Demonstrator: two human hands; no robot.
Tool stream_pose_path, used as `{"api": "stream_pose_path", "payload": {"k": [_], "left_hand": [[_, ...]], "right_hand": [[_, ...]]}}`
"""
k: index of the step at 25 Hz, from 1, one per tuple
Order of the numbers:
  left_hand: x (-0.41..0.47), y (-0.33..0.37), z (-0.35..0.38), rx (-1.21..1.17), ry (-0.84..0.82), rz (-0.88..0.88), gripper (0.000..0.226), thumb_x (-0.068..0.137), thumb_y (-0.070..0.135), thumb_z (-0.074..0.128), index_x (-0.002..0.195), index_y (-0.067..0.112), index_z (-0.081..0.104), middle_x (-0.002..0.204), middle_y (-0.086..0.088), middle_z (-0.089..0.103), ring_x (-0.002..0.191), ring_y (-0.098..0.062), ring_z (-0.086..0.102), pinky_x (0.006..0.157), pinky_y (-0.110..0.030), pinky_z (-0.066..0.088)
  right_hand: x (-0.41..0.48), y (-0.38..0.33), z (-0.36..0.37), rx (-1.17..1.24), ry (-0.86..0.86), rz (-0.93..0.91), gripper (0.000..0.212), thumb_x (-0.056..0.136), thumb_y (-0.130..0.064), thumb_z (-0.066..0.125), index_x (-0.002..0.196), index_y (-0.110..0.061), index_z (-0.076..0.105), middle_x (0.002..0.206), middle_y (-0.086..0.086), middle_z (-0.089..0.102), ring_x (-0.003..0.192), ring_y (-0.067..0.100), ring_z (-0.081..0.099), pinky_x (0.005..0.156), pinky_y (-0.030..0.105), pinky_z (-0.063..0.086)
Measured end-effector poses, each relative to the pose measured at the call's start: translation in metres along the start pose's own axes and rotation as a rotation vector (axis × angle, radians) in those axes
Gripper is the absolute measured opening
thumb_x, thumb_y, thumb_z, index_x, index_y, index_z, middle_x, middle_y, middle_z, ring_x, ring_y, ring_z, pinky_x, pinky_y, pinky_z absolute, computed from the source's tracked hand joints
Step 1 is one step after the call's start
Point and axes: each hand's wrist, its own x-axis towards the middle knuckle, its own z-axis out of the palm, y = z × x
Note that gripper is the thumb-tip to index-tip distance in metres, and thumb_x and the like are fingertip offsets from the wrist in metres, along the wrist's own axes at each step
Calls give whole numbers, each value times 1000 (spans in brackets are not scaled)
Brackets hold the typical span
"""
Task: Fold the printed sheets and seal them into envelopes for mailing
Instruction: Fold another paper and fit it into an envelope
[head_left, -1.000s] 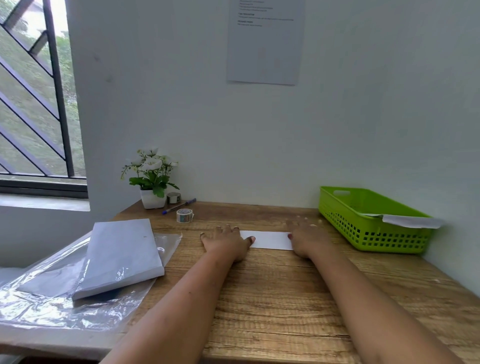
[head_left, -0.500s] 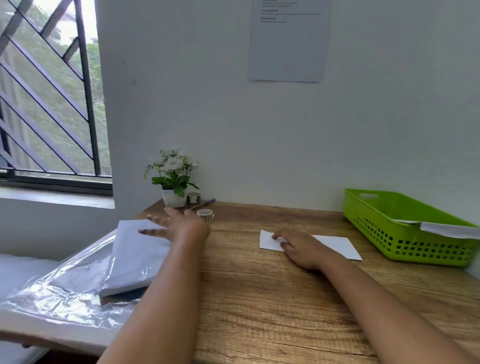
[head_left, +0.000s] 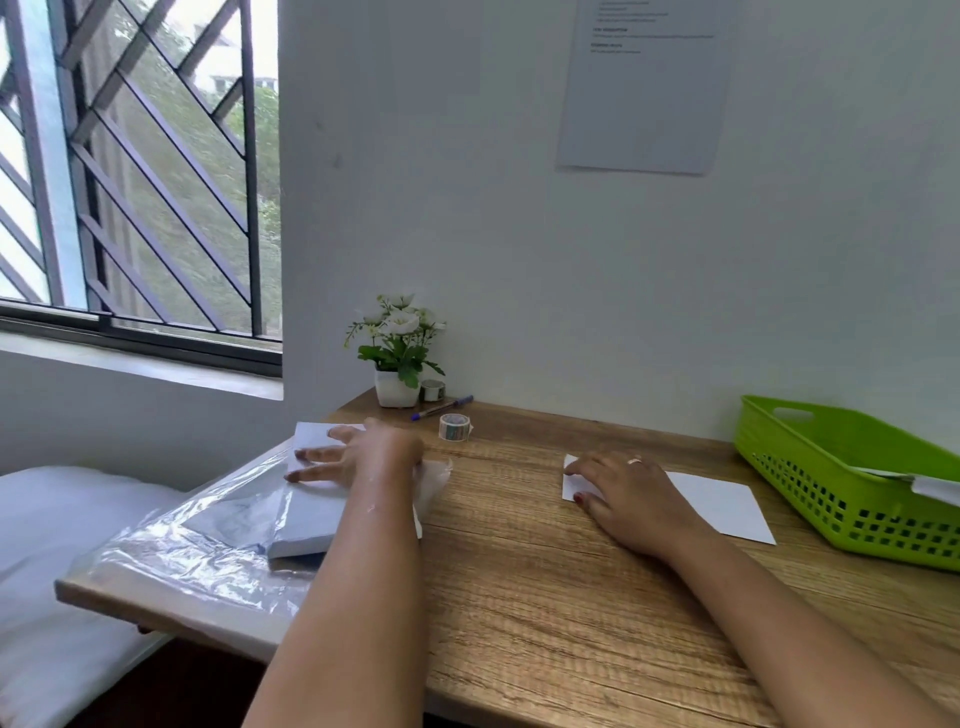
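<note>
Against a white wall a wooden desk (head_left: 519, 597) was set, with a barred window (head_left: 130, 182) at far left. On the desk's left end a stack (head_left: 311, 519) of paper was seen lying on clear wrap (head_left: 197, 545). The left hand (head_left: 369, 457) was laid flat on the stack's far part, arm stretched forward, fingers spread and straight, nothing gripped. It was judged that one top leaf should be slid off with light fingertip pressure, so that those beneath are not dragged. Further right, the right hand (head_left: 623, 493) was rested palm-down on the left end of a white sheet (head_left: 717, 506), fingers extended, pinning it to the desk. Whether it was folded could not be told. A green basket (head_left: 831, 499) was placed at far right.
</note>
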Motion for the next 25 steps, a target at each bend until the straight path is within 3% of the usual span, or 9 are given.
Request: {"api": "stream_pose_path", "payload": {"k": [3,8,14,17,20,25], "left_hand": [[8,-4,-1,-39,10,4,92,77,26,64,150,30,7,159,-14,-8,137,-58,-5,103,-74,1],[20,4,3,0,38,9,75,79,26,62,145,22,26,152,-17,19,136,-50,17,104,-69,15],[17,7,4,109,15,35,65,83,24,53,144,16,33,152,-13,31,140,-46,20,105,-74,-3],[17,2,4,85,44,-1,82,78,28,60,149,19,21,159,-11,6,140,-53,3,103,-75,-8],[19,-2,2,-1,35,-70,96,78,38,67,151,20,8,158,-16,-10,137,-57,-10,105,-74,0],[27,-1,-1,0,106,-35,94,67,43,77,145,18,31,151,-14,22,135,-50,18,110,-59,18]], "right_hand": [[-1,4,0,44,-75,48,38,99,-38,36,136,-33,44,147,-9,41,135,13,38,111,36,28],[-1,8,1,71,-113,72,37,99,-37,35,134,-33,47,146,-8,44,135,13,39,109,38,30],[-2,8,1,92,-111,57,36,100,-35,36,134,-31,48,144,-7,46,132,14,42,107,36,33],[-2,9,1,117,-111,64,36,100,-35,36,133,-31,49,144,-7,47,132,15,42,108,37,33],[-1,11,3,116,-110,61,36,99,-36,36,133,-32,50,144,-6,48,132,16,43,109,39,32],[0,11,4,118,-105,56,36,99,-36,36,133,-32,50,144,-6,48,131,15,43,108,39,33]]}}
